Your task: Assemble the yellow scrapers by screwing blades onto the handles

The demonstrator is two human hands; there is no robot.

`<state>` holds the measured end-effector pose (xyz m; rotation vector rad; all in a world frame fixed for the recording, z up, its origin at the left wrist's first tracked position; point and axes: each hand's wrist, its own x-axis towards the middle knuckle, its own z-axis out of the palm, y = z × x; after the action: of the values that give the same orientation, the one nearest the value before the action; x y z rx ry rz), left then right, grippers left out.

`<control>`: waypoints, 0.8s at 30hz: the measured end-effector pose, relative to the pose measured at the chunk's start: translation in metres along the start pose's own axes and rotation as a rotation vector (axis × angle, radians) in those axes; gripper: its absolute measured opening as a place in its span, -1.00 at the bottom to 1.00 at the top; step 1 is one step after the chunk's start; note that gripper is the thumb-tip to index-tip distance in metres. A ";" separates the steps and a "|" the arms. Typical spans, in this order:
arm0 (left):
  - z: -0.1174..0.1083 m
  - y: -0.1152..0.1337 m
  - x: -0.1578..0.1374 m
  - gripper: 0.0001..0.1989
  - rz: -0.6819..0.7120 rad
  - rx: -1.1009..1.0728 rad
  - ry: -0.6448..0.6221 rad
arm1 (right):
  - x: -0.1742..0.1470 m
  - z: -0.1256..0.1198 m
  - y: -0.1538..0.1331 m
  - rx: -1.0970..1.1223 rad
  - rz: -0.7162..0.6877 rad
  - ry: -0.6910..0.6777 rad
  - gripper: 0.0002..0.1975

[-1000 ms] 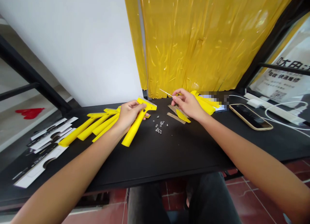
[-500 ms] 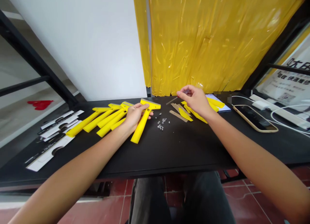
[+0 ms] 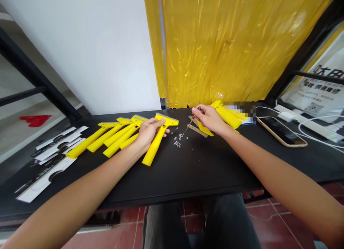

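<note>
My left hand [image 3: 149,133] is closed round the neck of a yellow scraper [image 3: 155,145], its blade edge pointing away from me. A thin screwdriver [image 3: 189,125] is pinched in my right hand [image 3: 209,118], its shaft slanting down and left. The screwdriver's tip is at a small pile of screws [image 3: 177,144] on the black table; whether a screw clings to it I cannot tell. Left of my left hand lie several more yellow scrapers [image 3: 107,136]. Beside my right hand are flat metal blades [image 3: 197,130] and yellow plastic parts [image 3: 228,116], partly covered by the hand.
White and black card sleeves [image 3: 40,182] lie at the table's left end. On the right are a phone [image 3: 282,130] in a tan case, white cables [image 3: 301,128] and a power strip [image 3: 317,121]. A white panel [image 3: 99,55] and yellow plastic sheeting [image 3: 215,48] stand behind the table.
My right hand has come slightly toward me and turned, so the screwdriver now points down at the screws instead of sideways over the blades. My left hand still holds the scraper in nearly the same place.
</note>
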<state>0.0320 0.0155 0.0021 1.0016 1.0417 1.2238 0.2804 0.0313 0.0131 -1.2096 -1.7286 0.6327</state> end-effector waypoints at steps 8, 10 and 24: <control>-0.001 0.000 0.001 -0.90 -0.032 0.049 -0.035 | 0.000 0.001 0.002 0.189 0.073 -0.036 -0.59; -0.001 0.001 0.001 -0.90 -0.047 0.052 -0.033 | 0.000 0.001 0.001 0.221 0.085 -0.041 -0.59; 0.002 0.004 -0.004 -0.87 -0.088 0.095 -0.120 | -0.005 -0.010 -0.025 0.657 0.182 -0.055 -0.64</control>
<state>0.0326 0.0118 0.0062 1.0775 1.0464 1.0377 0.2784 0.0159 0.0359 -0.8814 -1.2948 1.2355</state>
